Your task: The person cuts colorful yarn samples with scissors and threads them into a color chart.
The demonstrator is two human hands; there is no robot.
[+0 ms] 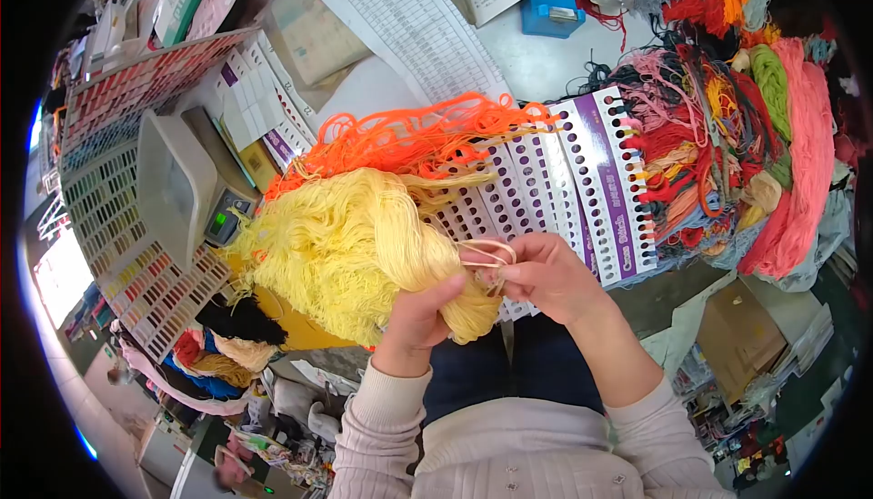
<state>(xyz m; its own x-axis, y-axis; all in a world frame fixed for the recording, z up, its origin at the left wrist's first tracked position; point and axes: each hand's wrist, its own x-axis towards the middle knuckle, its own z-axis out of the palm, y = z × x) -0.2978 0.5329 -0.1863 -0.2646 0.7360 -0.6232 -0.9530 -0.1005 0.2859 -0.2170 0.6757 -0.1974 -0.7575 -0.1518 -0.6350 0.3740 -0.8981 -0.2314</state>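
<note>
My left hand (pixel 424 314) is closed around the end of a large hank of pale yellow thread (pixel 341 226), thumb on top. Close by on its right, my right hand (pixel 548 279) pinches a few strands drawn out in a pale loop (pixel 489 252) from that end of the hank. The rest of the yellow thread spreads to the left over the table. Behind it lies a tangle of bright orange thread (pixel 400 135). Under and beside my hands are several white and purple punched thread cards (pixel 591 185), fanned in a row. The fingers of my left hand are partly hidden by the thread.
A digital scale (pixel 225 217) with a white tray (pixel 173 190) stands at the left, beside colour chart racks (pixel 118 181). Heaped multicoloured threads (pixel 691 135) and a pink hank (pixel 805 162) fill the right side. Printed sheets (pixel 409 26) and a blue box (pixel 552 8) lie at the back.
</note>
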